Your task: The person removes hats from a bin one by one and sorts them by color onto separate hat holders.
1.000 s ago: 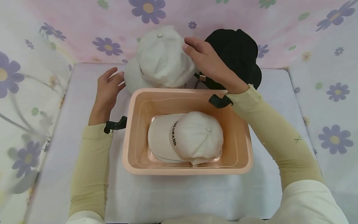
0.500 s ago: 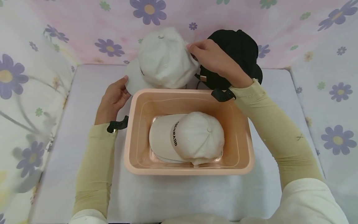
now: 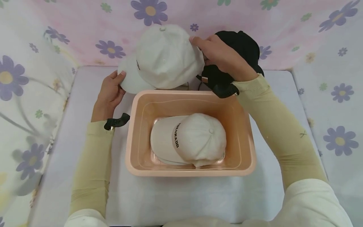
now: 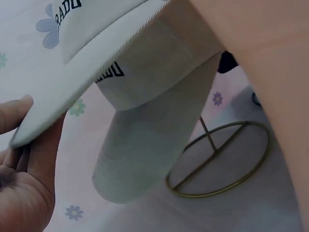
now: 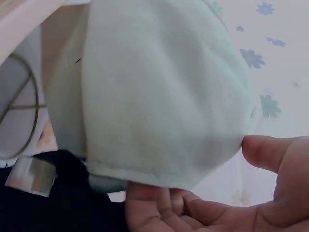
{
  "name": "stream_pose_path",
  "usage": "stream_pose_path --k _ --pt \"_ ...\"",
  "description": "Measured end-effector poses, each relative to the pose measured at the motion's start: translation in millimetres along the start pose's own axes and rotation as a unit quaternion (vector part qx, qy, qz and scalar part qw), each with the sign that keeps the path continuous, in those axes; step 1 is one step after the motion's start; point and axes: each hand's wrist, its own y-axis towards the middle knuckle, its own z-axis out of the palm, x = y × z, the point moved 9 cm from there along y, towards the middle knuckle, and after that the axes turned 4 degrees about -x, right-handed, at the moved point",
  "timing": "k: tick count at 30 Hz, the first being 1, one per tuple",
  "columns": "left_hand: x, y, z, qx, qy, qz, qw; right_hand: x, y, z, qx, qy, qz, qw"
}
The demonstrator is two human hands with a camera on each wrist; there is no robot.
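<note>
A white cap (image 3: 167, 56) is held by both hands behind the bin. My left hand (image 3: 109, 90) pinches the edge of its brim, thumb on top and fingers beneath. At the back of the crown, my right hand (image 3: 222, 56) grips it, with its thumb outside and fingers under the lower edge in the right wrist view. Directly below the held cap, the left wrist view shows a second white cap (image 4: 145, 130) with dark lettering, over a brass wire stand (image 4: 215, 152).
A peach bin (image 3: 190, 173) stands in front, holding a white cap (image 3: 201, 138) lettered COLORADO, brim to the left. Partly behind the right hand is a black cap (image 3: 244, 47) with a metal strap buckle (image 5: 31, 176). Flowered cloth walls (image 3: 110, 49) close off the back and sides.
Both hands have taken hold of the white cap: the left closed on the brim, the right on the crown's back. The cap has risen and shifted slightly left. The bin stays put.
</note>
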Motion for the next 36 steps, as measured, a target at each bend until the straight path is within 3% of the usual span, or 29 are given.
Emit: stream_pose_path --k 6,9,11,15,18,23,27,32,36 --pt "-11.6 3.2 5.5 0.019 -0.03 0.017 0.9992 -8.1 0.9 7.8 0.061 0.037 0.055 0.9959" --pt "-14.7 5.1 7.7 0.028 -0.035 0.011 0.9989 -5.5 2.5 9.4 0.072 0.095 0.043 0.992" --pt "-17.0 6.5 7.9 0.03 -0.038 0.004 0.9988 -0.9 4.4 8.4 0.068 0.168 0.02 0.9832" --pt "-21.1 8.8 7.6 0.027 -0.033 -0.001 0.9991 9.4 7.0 4.0 0.059 0.308 -0.046 0.9484" --pt "-20.0 11.2 9.1 0.02 -0.031 -0.006 0.9993 12.3 6.8 1.7 0.061 0.341 -0.076 0.9352" --pt "-12.9 15.8 12.4 0.008 -0.008 -0.019 0.9998 10.6 4.7 5.1 0.088 0.351 -0.089 0.928" --pt "-0.6 20.3 15.4 -0.002 0.04 -0.03 0.9987 3.3 5.6 7.2 0.086 0.328 -0.079 0.9374" --pt "15.9 23.4 8.5 -0.034 0.11 -0.03 0.9929 -8.3 10.2 14.1 0.076 0.235 -0.061 0.9672" --pt "27.2 25.0 2.6 -0.047 0.123 -0.033 0.9907 -16.2 13.0 20.7 0.061 0.145 -0.058 0.9858"
